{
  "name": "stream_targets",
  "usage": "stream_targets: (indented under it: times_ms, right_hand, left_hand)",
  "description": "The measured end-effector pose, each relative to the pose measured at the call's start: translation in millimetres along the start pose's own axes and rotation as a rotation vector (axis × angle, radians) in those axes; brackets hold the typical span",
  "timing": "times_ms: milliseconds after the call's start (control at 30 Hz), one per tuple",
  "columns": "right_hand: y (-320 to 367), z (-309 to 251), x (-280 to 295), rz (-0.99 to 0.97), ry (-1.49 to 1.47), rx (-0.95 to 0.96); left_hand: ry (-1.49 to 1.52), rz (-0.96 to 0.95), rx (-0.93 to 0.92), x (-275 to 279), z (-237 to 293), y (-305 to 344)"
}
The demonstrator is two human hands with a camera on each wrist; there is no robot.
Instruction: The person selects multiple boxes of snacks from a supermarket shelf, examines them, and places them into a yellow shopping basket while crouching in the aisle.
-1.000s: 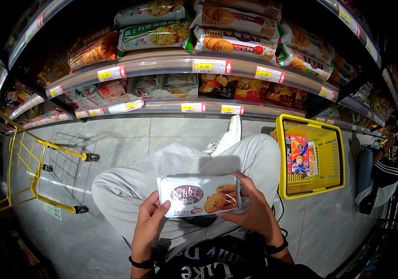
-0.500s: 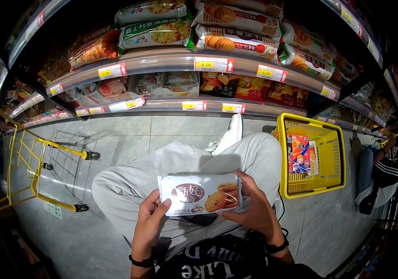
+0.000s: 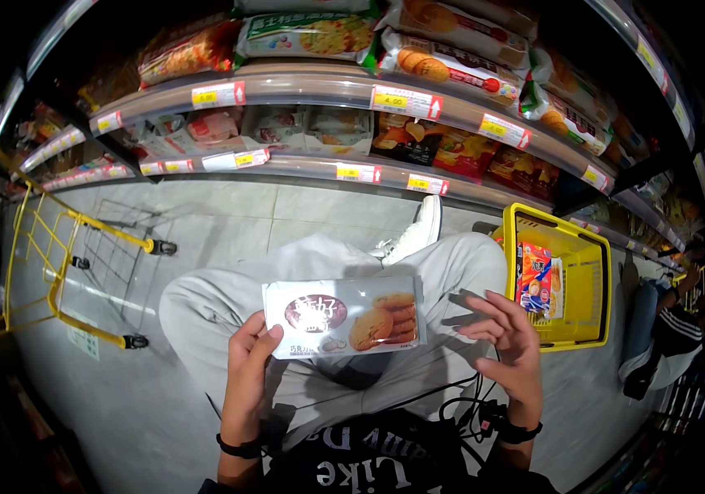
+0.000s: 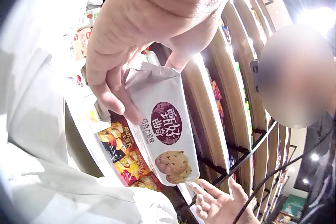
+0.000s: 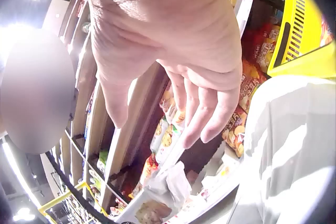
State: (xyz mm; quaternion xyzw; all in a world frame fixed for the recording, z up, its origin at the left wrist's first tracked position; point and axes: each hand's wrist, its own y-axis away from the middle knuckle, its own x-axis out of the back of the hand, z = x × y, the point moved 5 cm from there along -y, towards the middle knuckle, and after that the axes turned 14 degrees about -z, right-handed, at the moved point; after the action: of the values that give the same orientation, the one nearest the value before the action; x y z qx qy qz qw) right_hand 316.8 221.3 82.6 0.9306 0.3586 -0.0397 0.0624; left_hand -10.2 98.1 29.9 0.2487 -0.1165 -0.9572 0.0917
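A white cookie package [image 3: 344, 317] with a dark oval label and pictured cookies is held above the crossed legs. The left hand [image 3: 247, 362] pinches its left end, thumb on the front. In the left wrist view the left hand [image 4: 152, 29] grips one end of the package [image 4: 165, 113]. Off the package's right end, the right hand [image 3: 510, 350] has its fingers spread and holds nothing. The right wrist view shows the right hand [image 5: 173, 61] with fingers extended, beyond them part of the package [image 5: 153, 209].
A yellow basket [image 3: 603, 288] with colourful packs stands on the floor at right. Shelves [image 3: 295, 86] of packaged snacks run across the front. A yellow-framed cart [image 3: 60, 288] stands at left. Another person [image 3: 672, 325] is at far right; dark cables [image 3: 451, 407] hang near the right wrist.
The right hand has let go of the package and moved right, fingers spreading. The package, in the left hand, has shifted slightly left and up. The head view has tilted a little.
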Motion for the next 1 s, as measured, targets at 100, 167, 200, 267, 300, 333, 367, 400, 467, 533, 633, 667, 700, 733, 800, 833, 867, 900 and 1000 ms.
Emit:
stream_targets:
  times_ms: [100, 167, 200, 267, 300, 333, 367, 400, 467, 533, 633, 667, 700, 733, 800, 833, 867, 900, 1000]
  right_hand:
    - [19.8, -7.9, 21.4, 0.050, -0.045, 0.107]
    - [37.6, -12.7, 38.3, 0.033, -0.085, 0.178]
    - [46.3, -18.5, 47.0, 0.037, -0.136, 0.266]
    - [60.3, -27.6, 57.3, 0.012, -0.262, 0.332]
    - [65.8, -34.0, 63.6, 0.009, -0.397, 0.412]
    - [68.1, -39.3, 66.8, -0.006, -0.390, 0.395]
    - [70.5, -46.6, 69.0, -0.060, -0.453, 0.430]
    - [71.7, -52.6, 72.0, -0.112, -0.518, 0.468]
    - [67.4, -60.2, 72.5, -0.104, -0.443, 0.436]
    - [67.5, -60.5, 75.6, 0.040, -0.237, 0.385]
    - [39.9, -61.1, 59.2, -0.002, 0.258, 0.224]
    - [26.1, -62.5, 41.8, 0.000, 0.361, 0.171]
    - [10.9, -64.0, 21.0, 0.001, 0.465, 0.121]
    - [-3.6, -64.7, 4.4, -0.054, 0.574, 0.111]
    - [-29.5, -68.3, -18.7, -0.107, 0.678, 0.096]
    - [-41.6, -72.4, -33.5, -0.213, 0.884, 0.127]
    - [-50.6, -71.6, -47.1, -0.322, 1.088, 0.158]
    - [-57.6, -68.3, -53.1, -0.321, 1.085, 0.155]
    - [-70.2, -55.4, -71.8, -0.465, 1.044, 0.129]
  left_hand:
    - [-0.001, 0.024, 0.002, 0.7, 0.8, 1.2]
    - [0.019, 0.038, -0.001, 0.9, 0.2, 1.7]
    - [0.007, 0.033, -0.003, 0.2, 0.1, 1.8]
    - [-0.012, 0.016, -0.006, -1.7, 1.7, 2.1]
    - [0.009, 0.033, -0.008, -1.0, 1.4, 2.6]
    - [-0.010, 0.023, -0.003, -1.1, 1.1, 2.8]
    - [-0.029, 0.012, 0.004, -1.5, 1.9, 3.4]
    - [-0.028, 0.004, -0.004, -6.2, 7.0, 3.7]
    - [-0.014, -0.011, -0.015, -8.8, 11.3, 4.6]
    - [-0.008, -0.033, -0.018, -8.8, 13.6, 5.1]
    - [-0.033, -0.072, 0.009, -6.7, 11.7, 7.7]
    - [-0.047, -0.087, 0.001, -5.5, 9.3, 7.9]
    - [-0.061, -0.104, -0.008, -5.4, 7.9, 8.7]
    - [-0.061, -0.106, -0.004, -6.6, 7.4, 9.3]
    - [0.017, -0.110, -0.037, -11.1, 7.9, 10.4]
    - [0.016, -0.111, -0.033, -12.7, 7.2, 11.1]
    - [0.014, -0.113, -0.047, -14.1, 7.3, 12.1]
    - [0.012, -0.114, -0.059, -15.3, 7.5, 13.0]
    - [0.020, -0.125, -0.052, -17.0, 4.4, 14.7]
